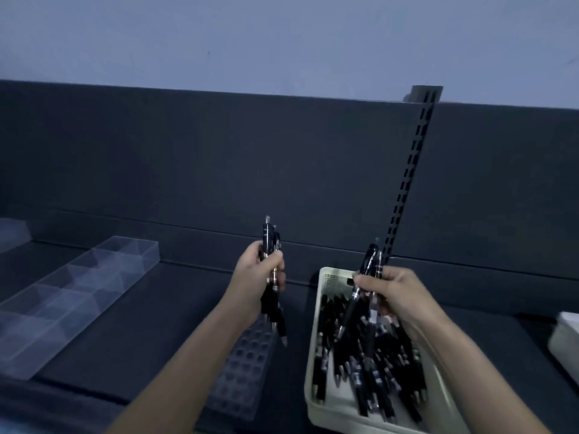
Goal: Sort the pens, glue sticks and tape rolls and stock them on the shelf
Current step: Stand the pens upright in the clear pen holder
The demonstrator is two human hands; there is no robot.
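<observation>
My left hand (255, 285) grips a small bunch of black pens (272, 245), held upright with tips pointing down, above a clear holder with rows of round holes (242, 368). My right hand (393, 292) grips a few more black pens (371, 261) over a cream plastic basket (332, 278). Many loose black pens (369, 364) lie piled in that basket. Holder and basket both rest on the dark shelf board (150, 324).
A long clear divided tray (72, 296) lies on the shelf at the left. A slotted metal upright (410, 170) runs up the dark back panel (219, 158). A pale container's corner (565, 339) shows at the right edge.
</observation>
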